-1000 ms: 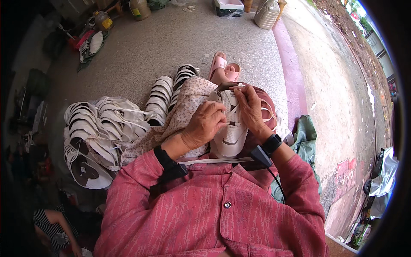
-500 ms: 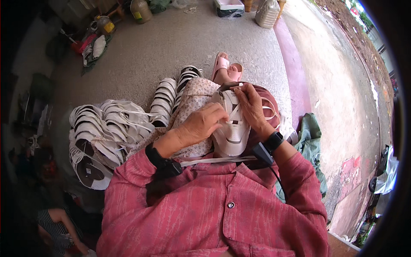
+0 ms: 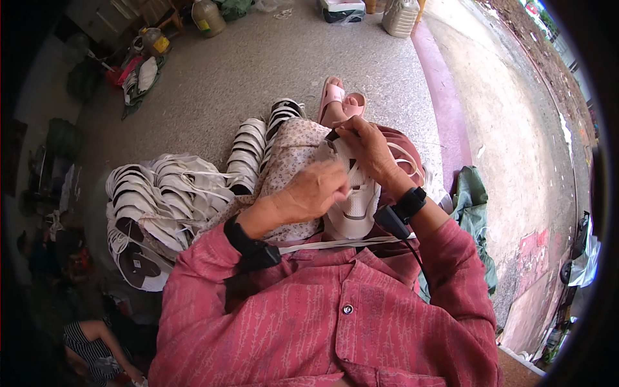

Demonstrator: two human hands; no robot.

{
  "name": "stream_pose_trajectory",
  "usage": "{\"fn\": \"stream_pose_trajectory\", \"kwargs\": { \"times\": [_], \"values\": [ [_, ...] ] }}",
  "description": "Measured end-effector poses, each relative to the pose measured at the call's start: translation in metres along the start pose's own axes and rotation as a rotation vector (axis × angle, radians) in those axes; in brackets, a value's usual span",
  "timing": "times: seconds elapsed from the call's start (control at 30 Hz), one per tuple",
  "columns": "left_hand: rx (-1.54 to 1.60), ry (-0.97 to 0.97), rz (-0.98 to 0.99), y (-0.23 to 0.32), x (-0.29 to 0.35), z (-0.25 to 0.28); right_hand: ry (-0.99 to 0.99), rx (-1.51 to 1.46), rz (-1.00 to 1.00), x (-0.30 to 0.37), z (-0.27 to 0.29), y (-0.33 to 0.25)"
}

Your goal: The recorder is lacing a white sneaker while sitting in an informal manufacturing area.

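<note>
A white shoe upper [image 3: 351,226] with lace threaded across its front lies over my lap, toe end toward me. My right hand [image 3: 369,149] pinches the far, collar end of it. Over the middle of the upper, my left hand [image 3: 314,188] is closed and slightly smeared by motion; what its fingertips hold is hidden. A pale lace loop [image 3: 407,160] hangs to the right of my right hand. Another white strip [image 3: 342,243] runs across my lap, just below the toe.
Stacked white-and-black shoe uppers [image 3: 155,206] heap at my left, with more rows [image 3: 248,151] beyond. Green cloth [image 3: 474,200] lies at right. Pink sandals [image 3: 334,95] are on my feet. Jugs [image 3: 401,18] stand far off. Another person's arm [image 3: 106,342] shows lower left.
My left hand has shifted slightly right over the upper, its fingers more curled. My right hand has moved a little farther and left along the collar end.
</note>
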State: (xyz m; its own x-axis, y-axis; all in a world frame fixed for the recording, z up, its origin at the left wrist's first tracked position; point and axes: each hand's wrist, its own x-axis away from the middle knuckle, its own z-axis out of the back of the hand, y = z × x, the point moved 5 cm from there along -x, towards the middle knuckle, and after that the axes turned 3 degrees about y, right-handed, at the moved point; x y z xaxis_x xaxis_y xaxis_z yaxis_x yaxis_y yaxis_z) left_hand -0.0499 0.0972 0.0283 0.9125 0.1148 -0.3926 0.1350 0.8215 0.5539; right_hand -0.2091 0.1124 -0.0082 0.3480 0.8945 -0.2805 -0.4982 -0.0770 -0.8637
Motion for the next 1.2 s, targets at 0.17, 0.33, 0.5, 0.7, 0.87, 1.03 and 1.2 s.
{"fn": "stream_pose_trajectory", "kwargs": {
  "times": [0.17, 0.33, 0.5, 0.7, 0.87, 1.03, 1.2],
  "values": [
    [0.024, -0.045, 0.050, 0.003, -0.003, 0.008, -0.010, -0.067, 0.017, 0.001, 0.001, -0.001],
    [0.052, 0.011, 0.011, -0.003, 0.001, 0.011, -0.009, -0.026, -0.031, 0.001, 0.001, 0.006],
    [0.012, 0.094, -0.089, -0.009, 0.002, 0.004, -0.034, 0.033, -0.031, -0.001, 0.001, 0.006],
    [0.031, 0.189, -0.051, -0.009, 0.007, 0.000, 0.002, 0.072, 0.003, 0.001, 0.003, -0.005],
    [0.042, 0.327, 0.089, 0.000, 0.013, -0.005, 0.025, 0.129, 0.025, 0.004, 0.003, -0.003],
    [-0.239, 0.467, 0.240, -0.015, 0.020, -0.024, 0.065, 0.150, 0.027, 0.007, 0.001, -0.006],
    [-0.364, 0.314, 0.262, -0.019, 0.024, -0.027, 0.085, 0.080, 0.026, 0.006, 0.003, -0.010]
  ]
}}
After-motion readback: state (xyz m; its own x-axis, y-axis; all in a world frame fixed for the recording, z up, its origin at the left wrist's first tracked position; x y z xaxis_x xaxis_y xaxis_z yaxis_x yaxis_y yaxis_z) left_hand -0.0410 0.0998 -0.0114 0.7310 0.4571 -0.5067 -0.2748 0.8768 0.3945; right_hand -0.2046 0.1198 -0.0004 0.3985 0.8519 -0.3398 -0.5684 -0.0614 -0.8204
